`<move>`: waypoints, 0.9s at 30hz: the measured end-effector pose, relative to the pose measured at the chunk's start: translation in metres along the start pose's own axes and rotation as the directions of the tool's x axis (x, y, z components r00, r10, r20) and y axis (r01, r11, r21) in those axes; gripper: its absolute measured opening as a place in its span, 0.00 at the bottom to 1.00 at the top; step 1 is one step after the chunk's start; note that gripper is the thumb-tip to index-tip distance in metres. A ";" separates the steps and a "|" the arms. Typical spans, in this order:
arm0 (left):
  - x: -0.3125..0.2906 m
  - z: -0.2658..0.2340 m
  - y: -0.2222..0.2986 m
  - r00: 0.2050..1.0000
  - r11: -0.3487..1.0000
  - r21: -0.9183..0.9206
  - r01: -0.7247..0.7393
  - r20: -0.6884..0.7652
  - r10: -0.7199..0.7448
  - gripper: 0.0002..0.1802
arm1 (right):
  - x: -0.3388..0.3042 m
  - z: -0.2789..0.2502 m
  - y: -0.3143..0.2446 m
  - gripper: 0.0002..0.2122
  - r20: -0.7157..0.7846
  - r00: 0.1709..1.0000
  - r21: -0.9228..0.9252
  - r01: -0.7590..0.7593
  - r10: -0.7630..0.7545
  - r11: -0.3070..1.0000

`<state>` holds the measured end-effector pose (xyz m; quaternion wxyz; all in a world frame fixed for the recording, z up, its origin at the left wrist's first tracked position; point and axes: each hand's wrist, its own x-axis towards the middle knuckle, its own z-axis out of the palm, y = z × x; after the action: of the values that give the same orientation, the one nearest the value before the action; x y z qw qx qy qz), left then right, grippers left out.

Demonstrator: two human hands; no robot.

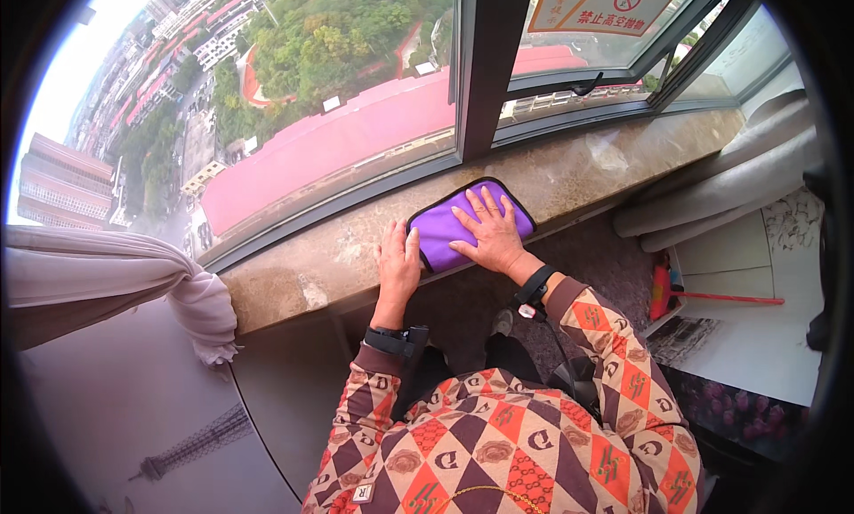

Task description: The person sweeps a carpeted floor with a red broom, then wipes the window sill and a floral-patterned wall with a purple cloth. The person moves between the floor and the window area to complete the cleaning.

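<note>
Right grip [492, 234] lies palm down on top of the purple pouch [439, 233], its fingers fanned well apart and the thumb set out toward the pouch's left part; it pinches nothing. Left grip [398, 258] is laid out flat at the pouch's left end, its fingers straight and nearly side by side, with the inner edge of the hand against or just over the black trim; at this angle I can't be sure which. Neither curls around anything.

As for where the pouch is, it lies flat on the stone windowsill [329, 258], just inside the grey window frame [478, 78] and tilted a little with the run of the ledge. Its near side comes right to the sill's inner edge and may overhang slightly. Each wrist wears a black band, and a tied-back curtain [98, 274] hangs off to the left.

I'd judge the step in hand to be steadying or smoothing the pouch, the right palm bearing down while the left squares up the end. A next move from here would call for even, light pressure and no push toward the near edge; picking it up would need fingertips worked under the trim, with the thumb on top.
</note>
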<state>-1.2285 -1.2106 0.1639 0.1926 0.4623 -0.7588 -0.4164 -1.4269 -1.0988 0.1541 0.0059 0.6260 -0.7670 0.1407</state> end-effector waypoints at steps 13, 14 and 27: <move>0.013 0.088 0.028 0.964 0.971 0.178 0.162 -0.238 -0.117 0.31 | -0.011 -0.021 0.097 0.32 0.004 0.998 0.062 -0.055 0.055 0.997; 0.009 0.095 0.032 0.964 0.972 0.173 0.158 -0.239 -0.114 0.31 | -0.019 -0.029 0.111 0.32 0.003 0.999 0.059 -0.042 0.041 0.997; 0.018 0.158 0.077 0.963 0.957 0.225 0.185 -0.234 -0.131 0.32 | -0.027 -0.068 0.238 0.36 0.161 0.932 -0.029 -0.324 0.325 0.945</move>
<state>-1.3860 -1.1375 0.1332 0.1814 0.5846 -0.7393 -0.2807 -1.6616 -1.0155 0.1643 -0.0799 0.5001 -0.8578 0.0873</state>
